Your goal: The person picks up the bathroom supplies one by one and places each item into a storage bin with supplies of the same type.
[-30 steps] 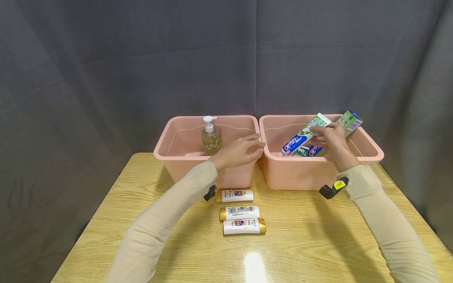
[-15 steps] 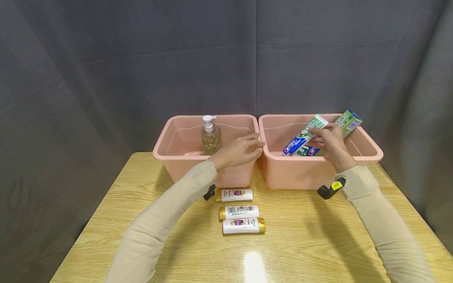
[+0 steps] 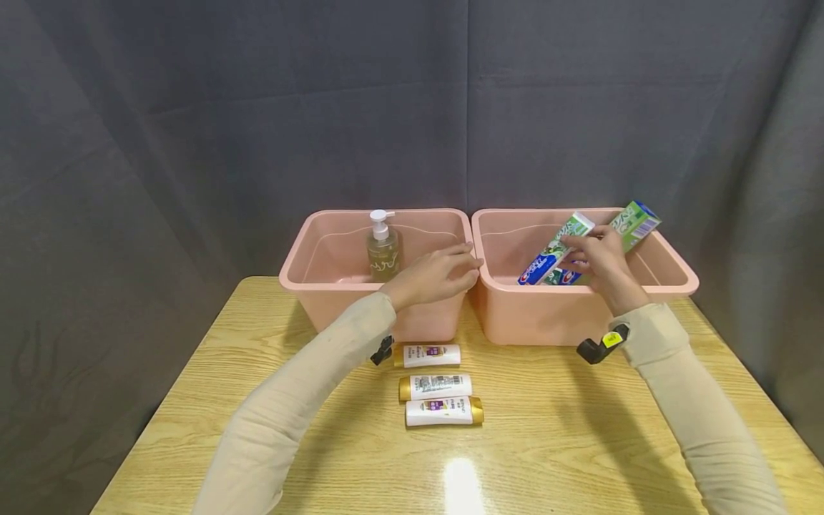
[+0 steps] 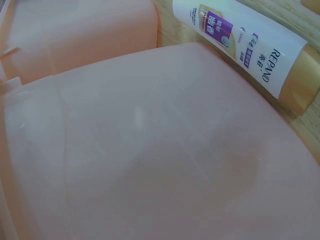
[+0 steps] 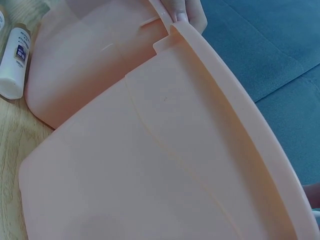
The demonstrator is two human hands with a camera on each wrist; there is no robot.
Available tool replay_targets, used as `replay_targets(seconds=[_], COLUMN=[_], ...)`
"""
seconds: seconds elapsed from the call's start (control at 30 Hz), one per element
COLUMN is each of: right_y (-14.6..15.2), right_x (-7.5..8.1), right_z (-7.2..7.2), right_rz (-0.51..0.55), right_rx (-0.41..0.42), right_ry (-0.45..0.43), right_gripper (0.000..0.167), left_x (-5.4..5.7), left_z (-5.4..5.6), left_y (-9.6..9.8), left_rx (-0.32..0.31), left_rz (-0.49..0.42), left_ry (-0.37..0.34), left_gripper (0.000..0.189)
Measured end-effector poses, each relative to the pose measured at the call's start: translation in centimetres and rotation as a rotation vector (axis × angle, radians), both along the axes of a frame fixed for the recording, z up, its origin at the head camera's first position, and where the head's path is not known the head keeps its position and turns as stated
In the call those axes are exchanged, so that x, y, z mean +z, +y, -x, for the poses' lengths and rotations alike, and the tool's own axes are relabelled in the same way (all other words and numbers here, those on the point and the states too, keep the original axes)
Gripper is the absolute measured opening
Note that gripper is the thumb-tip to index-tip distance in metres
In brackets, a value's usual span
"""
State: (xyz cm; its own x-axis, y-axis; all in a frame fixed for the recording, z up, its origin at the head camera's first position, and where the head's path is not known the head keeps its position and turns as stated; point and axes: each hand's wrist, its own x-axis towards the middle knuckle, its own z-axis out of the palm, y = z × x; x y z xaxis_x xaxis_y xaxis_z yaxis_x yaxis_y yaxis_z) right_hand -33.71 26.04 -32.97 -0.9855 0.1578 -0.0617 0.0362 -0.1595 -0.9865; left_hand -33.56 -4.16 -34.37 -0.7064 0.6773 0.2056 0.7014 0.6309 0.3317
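Note:
In the head view my right hand holds a blue, green and white toothpaste box by its upper part, tilted over the inside of the right pink bin. Behind that hand another toothpaste box leans up past the bin's rim. More blue and green packaging lies lower in the bin, partly covered. My left hand rests with loosely bent fingers where the rims of the two bins meet. Its fingers also show at the rim in the right wrist view.
The left pink bin holds a pump bottle with a white top. In front lie three white bottles with gold caps: one by the bin, a middle bottle and a front bottle. A dark curtain hangs behind.
The held toothpaste box has turned slightly and its lower end has shifted a little right. My right hand has moved slightly left; my left hand has stayed in place.

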Motion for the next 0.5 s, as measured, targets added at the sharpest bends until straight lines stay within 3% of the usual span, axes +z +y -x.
replay_targets(seconds=[0.5], right_y=[0.01], right_x=[0.06], right_z=[-0.40], right_rz=[-0.074], right_rx=[0.019], right_ry=[-0.009], right_gripper=[0.033], left_x=[-0.07], left_z=[0.08], left_y=[0.05], left_rx=[0.007], left_rz=[0.003], left_ry=[0.003], left_gripper=[0.044])
